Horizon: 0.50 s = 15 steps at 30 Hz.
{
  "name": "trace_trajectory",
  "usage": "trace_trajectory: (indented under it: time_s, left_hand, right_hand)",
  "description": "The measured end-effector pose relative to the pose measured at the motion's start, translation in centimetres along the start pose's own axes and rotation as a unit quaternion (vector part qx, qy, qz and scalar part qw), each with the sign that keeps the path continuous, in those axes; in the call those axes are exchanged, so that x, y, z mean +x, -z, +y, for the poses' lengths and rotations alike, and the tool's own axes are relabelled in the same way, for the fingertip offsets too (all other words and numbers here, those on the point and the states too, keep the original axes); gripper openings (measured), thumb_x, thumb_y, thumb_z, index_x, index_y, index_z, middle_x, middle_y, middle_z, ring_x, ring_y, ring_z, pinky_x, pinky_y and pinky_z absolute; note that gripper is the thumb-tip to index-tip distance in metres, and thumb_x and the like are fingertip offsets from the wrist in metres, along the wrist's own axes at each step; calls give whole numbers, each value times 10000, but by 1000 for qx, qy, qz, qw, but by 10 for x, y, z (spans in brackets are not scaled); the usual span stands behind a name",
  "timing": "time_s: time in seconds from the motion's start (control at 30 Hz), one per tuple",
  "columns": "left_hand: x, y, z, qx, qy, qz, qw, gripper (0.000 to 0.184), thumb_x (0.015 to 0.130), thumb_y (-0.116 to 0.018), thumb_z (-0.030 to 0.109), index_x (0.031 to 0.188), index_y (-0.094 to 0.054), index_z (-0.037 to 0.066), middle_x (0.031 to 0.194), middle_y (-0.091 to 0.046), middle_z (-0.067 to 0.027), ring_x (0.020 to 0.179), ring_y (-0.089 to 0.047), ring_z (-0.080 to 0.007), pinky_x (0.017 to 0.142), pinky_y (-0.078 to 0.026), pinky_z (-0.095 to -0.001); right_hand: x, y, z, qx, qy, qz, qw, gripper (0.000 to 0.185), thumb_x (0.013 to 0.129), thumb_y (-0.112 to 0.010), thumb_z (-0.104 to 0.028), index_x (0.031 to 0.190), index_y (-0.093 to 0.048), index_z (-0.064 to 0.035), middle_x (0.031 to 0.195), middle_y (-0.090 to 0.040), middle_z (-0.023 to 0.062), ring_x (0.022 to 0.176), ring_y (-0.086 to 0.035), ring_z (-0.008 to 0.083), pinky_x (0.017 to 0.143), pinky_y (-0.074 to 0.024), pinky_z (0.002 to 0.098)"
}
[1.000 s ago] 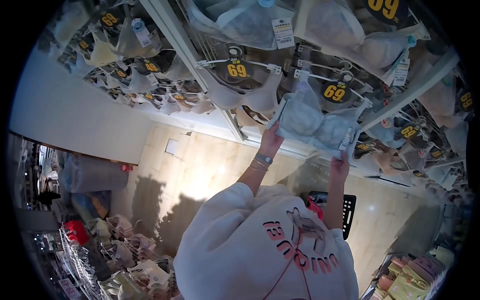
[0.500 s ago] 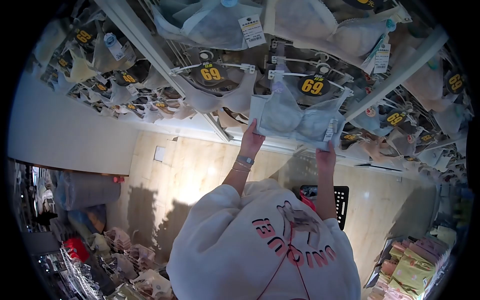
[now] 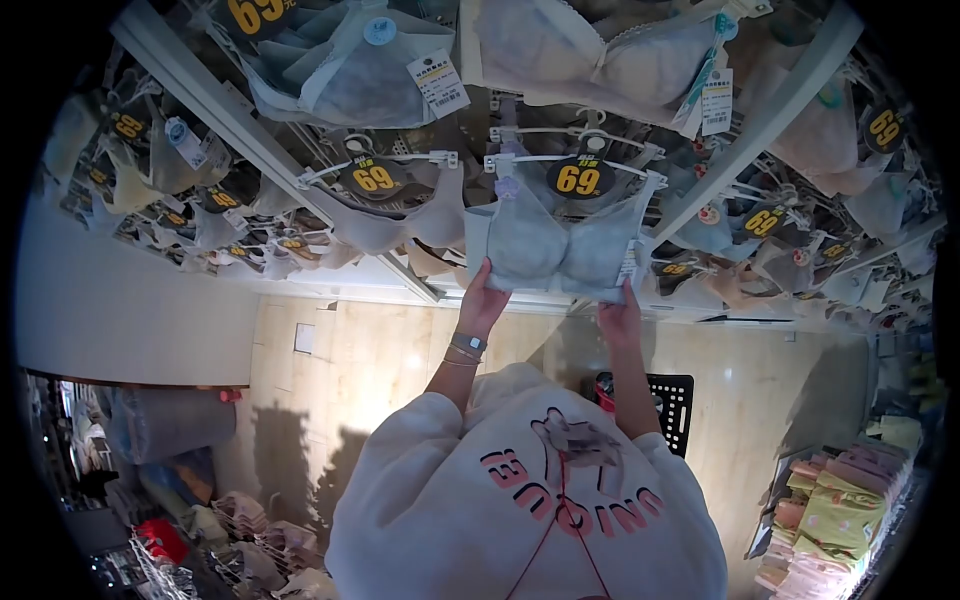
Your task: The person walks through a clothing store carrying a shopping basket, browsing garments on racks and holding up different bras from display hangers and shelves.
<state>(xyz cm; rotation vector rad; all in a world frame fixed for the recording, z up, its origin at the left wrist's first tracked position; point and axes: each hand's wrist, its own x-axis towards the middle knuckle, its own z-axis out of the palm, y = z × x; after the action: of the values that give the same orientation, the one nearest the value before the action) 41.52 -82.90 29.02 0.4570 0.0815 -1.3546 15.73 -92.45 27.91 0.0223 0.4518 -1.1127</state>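
A pale blue-grey bra (image 3: 530, 245) hangs from a white hanger with a round black tag reading 69. My left hand (image 3: 482, 300), with a watch and bracelets at its wrist, pinches the lower left edge of the bra. At the lower right edge, beside a small white label, my right hand (image 3: 620, 315) grips the fabric. Just to the left hangs a grey-beige bra (image 3: 375, 225) under another 69 tag.
More bras (image 3: 350, 80) hang in rows above and to both sides, between white rack posts (image 3: 760, 120). A black basket (image 3: 672, 410) is on the wooden floor (image 3: 380, 345). Folded clothes (image 3: 835, 510) lie at the lower right, with hanging garments (image 3: 265, 545) at the lower left.
The rack, the held bra and both hands have shifted left in view. The bra now faces the camera more squarely, and both hands still hold its lower edge.
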Motion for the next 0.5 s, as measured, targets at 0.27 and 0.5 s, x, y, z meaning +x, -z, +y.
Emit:
trace_trajectory:
  time_s: [0.27, 0.5]
  left_hand:
    - [-6, -7, -3, 55, -50, 13, 997, 351, 921, -584, 280, 1224, -517, 115, 1283, -539, -50, 1199, -481, -224, 973, -393, -385]
    - [-41, -31, -7, -87, -8, -9, 996, 363, 928, -561, 345, 1244, -513, 173, 1291, -535, -8, 1204, -470, -191, 989, -362, -375]
  right_hand:
    - [3, -4, -5, -10, -5, 33, 999, 162, 906, -600, -118, 1068, -597, -101, 1003, -657, 26, 947, -608, 153, 821, -490, 319]
    - [4, 21, -8, -4, -64, -10, 998, 233, 924, -573, -272, 1068, -593, -90, 1045, -644, 45, 988, -595, 185, 894, -467, 379]
